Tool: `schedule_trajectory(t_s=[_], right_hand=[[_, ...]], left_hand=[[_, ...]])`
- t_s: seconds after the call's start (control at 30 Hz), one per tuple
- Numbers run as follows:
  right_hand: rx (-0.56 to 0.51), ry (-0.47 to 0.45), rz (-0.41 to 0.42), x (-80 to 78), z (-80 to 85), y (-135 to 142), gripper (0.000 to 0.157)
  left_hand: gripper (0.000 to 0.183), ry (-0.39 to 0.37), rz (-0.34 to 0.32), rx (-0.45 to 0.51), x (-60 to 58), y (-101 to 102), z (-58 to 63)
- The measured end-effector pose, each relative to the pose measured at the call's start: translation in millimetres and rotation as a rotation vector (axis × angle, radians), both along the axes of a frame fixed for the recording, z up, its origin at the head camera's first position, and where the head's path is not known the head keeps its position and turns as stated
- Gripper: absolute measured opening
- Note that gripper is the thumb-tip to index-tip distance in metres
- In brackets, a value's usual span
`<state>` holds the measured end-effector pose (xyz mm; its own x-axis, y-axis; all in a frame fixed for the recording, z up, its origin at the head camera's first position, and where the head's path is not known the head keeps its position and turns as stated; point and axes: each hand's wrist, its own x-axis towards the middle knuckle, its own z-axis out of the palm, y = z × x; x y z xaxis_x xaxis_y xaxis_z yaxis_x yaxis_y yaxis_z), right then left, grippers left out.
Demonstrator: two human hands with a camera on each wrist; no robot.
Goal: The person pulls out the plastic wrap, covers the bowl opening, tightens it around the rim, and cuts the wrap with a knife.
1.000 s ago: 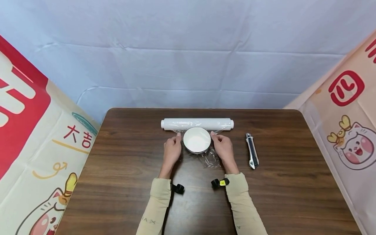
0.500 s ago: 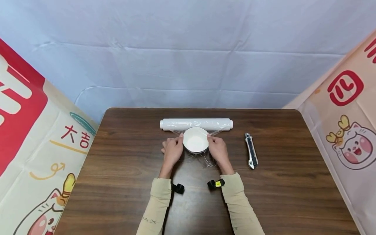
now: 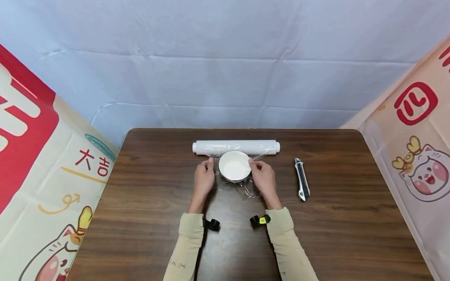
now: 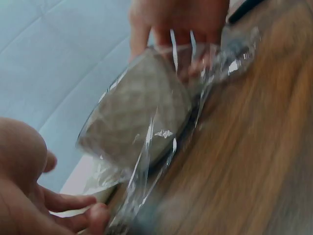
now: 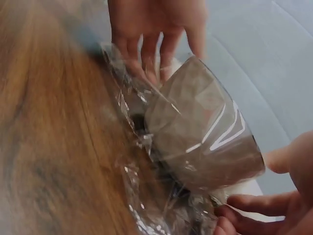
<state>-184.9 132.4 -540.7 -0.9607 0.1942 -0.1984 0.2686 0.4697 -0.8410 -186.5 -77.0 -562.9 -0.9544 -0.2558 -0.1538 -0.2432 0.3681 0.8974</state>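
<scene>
A white bowl [image 3: 234, 166] with a diamond-patterned outer side [image 5: 195, 117] stands mid-table, clear plastic wrap [image 5: 220, 129] stretched over it. Loose wrap bunches crinkled around its base, nearest the person. My left hand [image 3: 204, 176] is just left of the bowl, a small gap from the rim, its thumb and fingers apart by the wrap's edge. At the right side, my right hand [image 3: 263, 177] has its thumb at the rim and its fingers lower, against the wrap. Behind the bowl lies the white roll of plastic wrap [image 3: 236, 147], its film running forward to the bowl.
A utility knife [image 3: 302, 179] with a white and black handle lies to the right of the right hand. All of it sits on a dark wooden table [image 3: 158, 234]. A pale cloth [image 3: 225, 78] hangs behind, with printed banners at both sides.
Both hands came in to the bowl's rim, thumbs against it. The left hand has since drawn back a little to the left, while the right stays at the rim. Roll and knife stay put.
</scene>
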Motion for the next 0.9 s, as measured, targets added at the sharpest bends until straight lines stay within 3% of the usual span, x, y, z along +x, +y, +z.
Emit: schedule_trajectory(t_s=[0.1, 0.23, 0.33, 0.5, 0.7, 0.8, 0.9], right_hand=[[0.041, 0.017, -0.006, 0.5, 1.3, 0.3, 0.056], [0.046, 0.021, 0.027, 0.5, -0.6, -3.8, 0.053], [0.03, 0.027, 0.022, 0.6, -2.4, -8.2, 0.054], [0.052, 0.028, 0.028, -1.3, -5.8, -13.5, 0.053], [0.127, 0.002, 0.043, -4.9, -6.3, -11.4, 0.052], [0.117, -0.009, 0.071, -5.3, -4.1, -7.6, 0.053], [0.061, -0.032, 0.12, -4.3, -2.2, 1.5, 0.057]], left_hand=[[0.057, -0.015, 0.007, -0.088, -0.5, -0.8, -5.5], [0.062, -0.026, -0.093, -0.123, 5.8, 7.7, -2.6], [0.063, -0.03, -0.132, -0.134, 11.1, 15.9, 3.3], [0.062, -0.005, -0.107, -0.206, 12.1, 24.3, 6.6], [0.063, 0.019, -0.127, -0.255, 9.5, 23.5, 7.7], [0.064, 0.001, -0.183, -0.276, 8.3, 16.2, 7.3], [0.06, -0.011, -0.316, -0.299, 8.2, 4.6, 6.9]])
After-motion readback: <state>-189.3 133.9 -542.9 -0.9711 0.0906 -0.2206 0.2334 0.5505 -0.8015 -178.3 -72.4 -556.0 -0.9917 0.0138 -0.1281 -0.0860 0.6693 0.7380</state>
